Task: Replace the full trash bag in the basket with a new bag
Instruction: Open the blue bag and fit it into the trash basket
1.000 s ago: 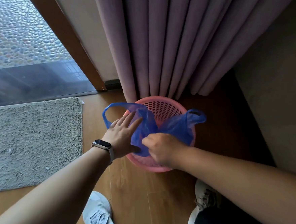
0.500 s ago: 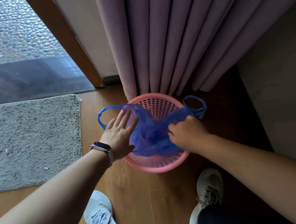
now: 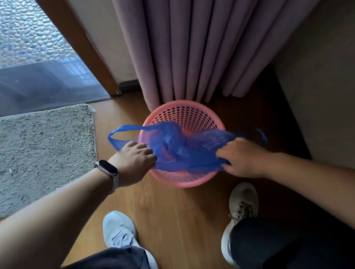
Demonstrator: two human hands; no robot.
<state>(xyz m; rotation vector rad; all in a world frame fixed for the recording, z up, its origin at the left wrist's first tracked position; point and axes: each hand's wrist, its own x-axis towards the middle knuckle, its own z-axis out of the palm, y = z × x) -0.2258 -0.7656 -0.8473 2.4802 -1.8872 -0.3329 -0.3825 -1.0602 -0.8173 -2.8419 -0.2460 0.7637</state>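
A pink perforated basket (image 3: 190,114) stands on the wooden floor in front of the curtain. A thin blue plastic bag (image 3: 186,148) is stretched across its mouth, sagging inside. One handle loop hangs out past the left rim, the other past the right rim. My left hand (image 3: 134,160), with a watch on the wrist, grips the bag's left edge at the basket's left rim. My right hand (image 3: 241,157) grips the bag's right edge at the right rim. The basket's inner bottom is hidden by the bag.
A purple curtain (image 3: 197,40) hangs just behind the basket. A grey shaggy mat (image 3: 37,152) lies to the left, below a glass door (image 3: 20,61) with a wooden frame. A wall (image 3: 327,102) stands on the right. My two shoes (image 3: 120,230) are near the basket.
My right hand moved from the basket's near side out to the right rim, pulling the bag wide. My left hand's fingers closed on the bag's left edge. The bag spread across the opening.
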